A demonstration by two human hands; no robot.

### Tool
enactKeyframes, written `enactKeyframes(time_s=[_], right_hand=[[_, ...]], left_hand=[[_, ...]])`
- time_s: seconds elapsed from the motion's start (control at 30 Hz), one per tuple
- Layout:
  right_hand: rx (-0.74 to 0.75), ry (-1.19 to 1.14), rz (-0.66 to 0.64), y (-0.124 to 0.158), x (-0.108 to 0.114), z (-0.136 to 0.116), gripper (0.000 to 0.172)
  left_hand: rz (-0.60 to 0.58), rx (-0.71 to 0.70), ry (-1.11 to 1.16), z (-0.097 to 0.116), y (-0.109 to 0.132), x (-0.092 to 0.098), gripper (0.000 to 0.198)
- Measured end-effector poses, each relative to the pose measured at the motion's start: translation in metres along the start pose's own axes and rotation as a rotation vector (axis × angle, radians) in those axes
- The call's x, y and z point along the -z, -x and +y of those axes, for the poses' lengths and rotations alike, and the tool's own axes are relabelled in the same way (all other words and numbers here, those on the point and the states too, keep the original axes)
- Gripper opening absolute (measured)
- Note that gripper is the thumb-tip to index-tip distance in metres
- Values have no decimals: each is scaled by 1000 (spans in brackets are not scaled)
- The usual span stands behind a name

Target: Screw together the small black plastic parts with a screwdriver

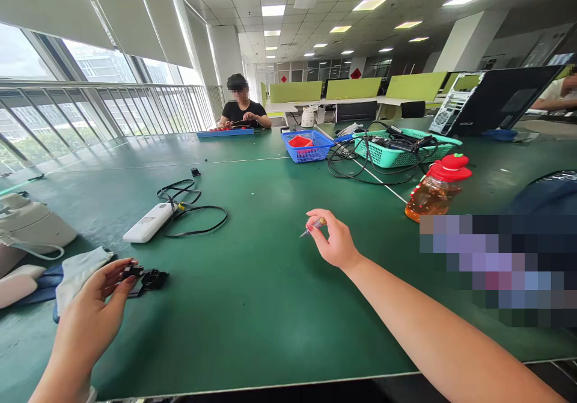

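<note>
My left hand (97, 307) is closed on a small black part (133, 269) at the lower left, pinching it between thumb and fingers. Against that part lies another black piece (154, 279), perhaps joined to it; I cannot tell. Near the middle of the table, my right hand (332, 238) grips a slim pen-like tool (319, 223) just above the green surface. Its thin pointed tip aims down and to the left, and the far end looks golden. Whether it is a pen or a small screwdriver is too small to tell.
A white power bank (151, 223) with a looped black cable (205, 233) lies ahead of my left hand. Farther off stand a blue basket (311, 154) and a green basket (383, 158) of cables. A red-lidded bottle (433, 193) is at right; a person (243, 106) sits opposite.
</note>
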State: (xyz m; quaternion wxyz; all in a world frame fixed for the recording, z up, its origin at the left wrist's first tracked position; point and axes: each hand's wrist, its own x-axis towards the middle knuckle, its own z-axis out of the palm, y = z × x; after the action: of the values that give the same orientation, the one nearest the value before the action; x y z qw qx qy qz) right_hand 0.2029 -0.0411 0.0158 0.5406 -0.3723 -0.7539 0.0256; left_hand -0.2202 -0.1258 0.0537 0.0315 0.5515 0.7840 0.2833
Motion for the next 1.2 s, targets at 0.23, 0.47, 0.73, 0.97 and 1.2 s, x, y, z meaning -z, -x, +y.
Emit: enactKeyframes(time_s=[0.23, 0.47, 0.73, 0.97, 1.2], right_hand=[[21, 11, -45, 1, -1, 0, 23], [32, 28, -32, 0, 0, 0, 22], [31, 30, -39, 0, 0, 0, 22], [33, 23, -42, -1, 1, 0, 21], [42, 19, -39, -1, 2, -1, 21]], left_hand=[[59, -121, -212, 4, -3, -1, 34], [-25, -220, -270, 1, -6, -12, 35], [-51, -298, -283, -9, -2, -17, 44], [-113, -397, -367, -8, 4, -24, 49], [-159, -375, -460, -2, 13, -18, 56]])
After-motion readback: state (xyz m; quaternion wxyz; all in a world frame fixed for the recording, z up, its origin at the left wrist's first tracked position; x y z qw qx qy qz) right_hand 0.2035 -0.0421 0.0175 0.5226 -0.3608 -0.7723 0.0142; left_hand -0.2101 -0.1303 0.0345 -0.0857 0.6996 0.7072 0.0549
